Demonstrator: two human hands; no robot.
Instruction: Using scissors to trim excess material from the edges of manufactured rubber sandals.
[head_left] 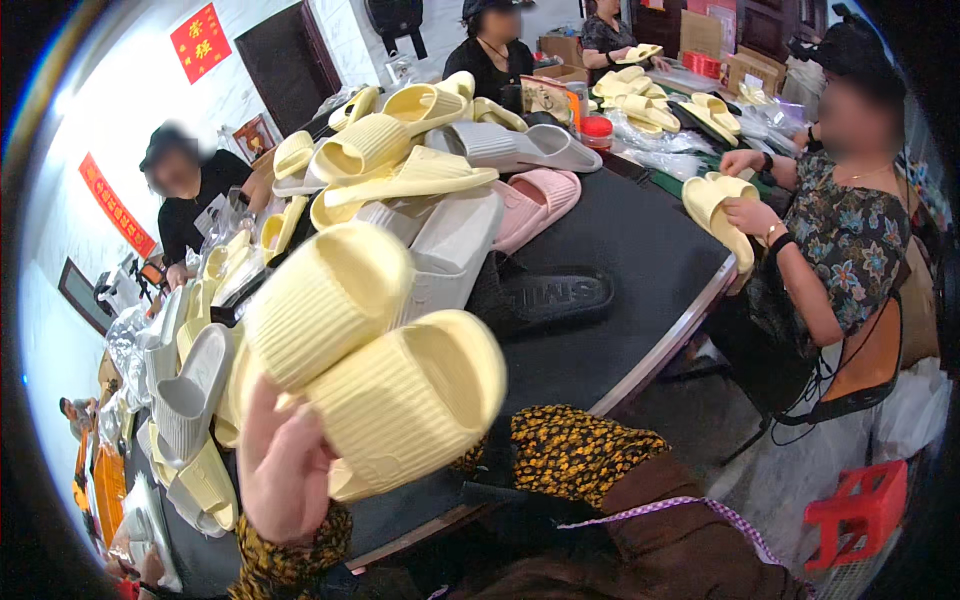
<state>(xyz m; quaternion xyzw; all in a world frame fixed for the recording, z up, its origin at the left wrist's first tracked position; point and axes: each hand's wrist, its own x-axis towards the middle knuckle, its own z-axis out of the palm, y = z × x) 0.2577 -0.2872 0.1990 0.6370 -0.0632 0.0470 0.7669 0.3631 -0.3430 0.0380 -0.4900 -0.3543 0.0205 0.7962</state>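
Observation:
My left hand [287,470] is closed on a pair of pale yellow ribbed slide slippers, lifted above the near edge of the table. The upper slipper [325,300] overlaps the lower slipper [410,400], and both turn their ribbed straps toward me. My right arm shows only as a black-and-yellow patterned sleeve [590,450]; its hand is hidden, seemingly behind the slippers. Just beyond the held pair lie a black slipper [555,298], a pink pair [535,207] and a heap of yellow and grey slippers [410,170].
The dark table [640,240] carries more slippers and clear plastic bags. Several co-workers sit or stand around it; the one at right holds a yellow slipper pair [720,208]. A red plastic stool [855,515] stands on the floor at lower right. A red-lidded jar [596,132] sits farther back.

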